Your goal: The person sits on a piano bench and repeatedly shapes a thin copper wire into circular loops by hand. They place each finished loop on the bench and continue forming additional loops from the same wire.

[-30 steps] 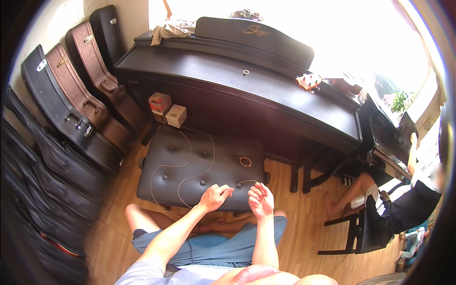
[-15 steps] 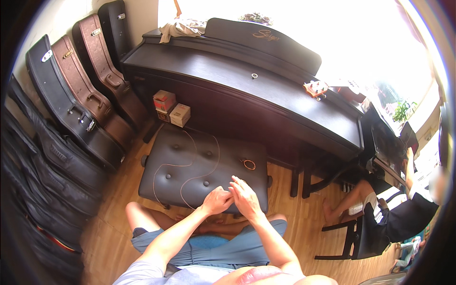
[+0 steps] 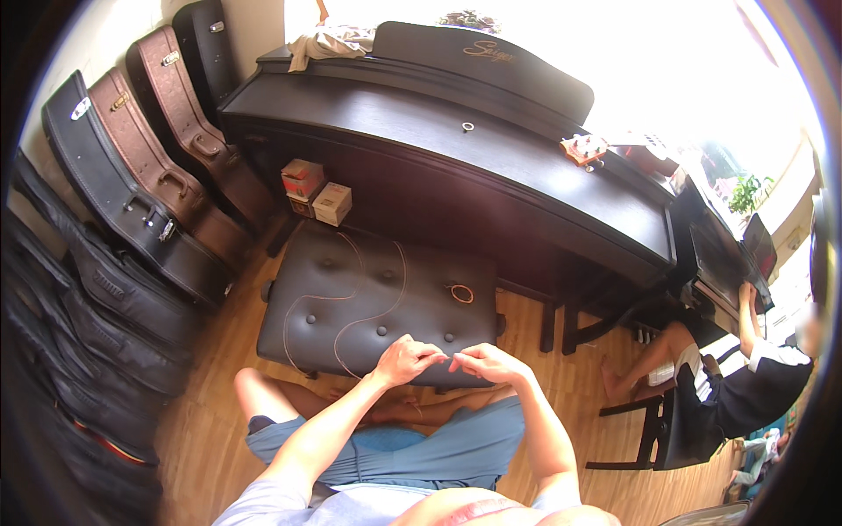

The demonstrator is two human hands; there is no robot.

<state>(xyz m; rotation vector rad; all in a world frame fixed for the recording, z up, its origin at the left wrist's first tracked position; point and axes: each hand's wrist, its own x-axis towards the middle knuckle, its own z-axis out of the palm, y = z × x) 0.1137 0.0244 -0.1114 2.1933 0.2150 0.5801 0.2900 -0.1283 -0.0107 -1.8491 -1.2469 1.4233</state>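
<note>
Over the front edge of the black padded bench [image 3: 351,324], my left hand [image 3: 408,359] is closed, fingertips pointing right. My right hand [image 3: 482,361] faces it with fingers bent in a pinch, a small gap away. What either pinches is too fine to make out. Two thin wavy strings [image 3: 403,280] lie across the bench from back to front, passing left of my hands, and a small coiled string [image 3: 462,301] rests toward its right. On the piano lid [image 3: 368,114] are a small ring [image 3: 467,127] and a guitar headstock [image 3: 581,151].
Several guitar cases [image 3: 158,202] and soft bags [image 3: 105,351] line the left. Boxes [image 3: 331,207] sit under the piano behind the bench. At right another person [image 3: 745,386] sits on a black chair [image 3: 649,438] at a keyboard. Cloth [image 3: 324,48] lies on the piano's top left.
My right hand turned from upright to pointing left, met my left hand half a second ago, and has since drawn slightly rightward. The other person's arms have shifted at the keyboard.
</note>
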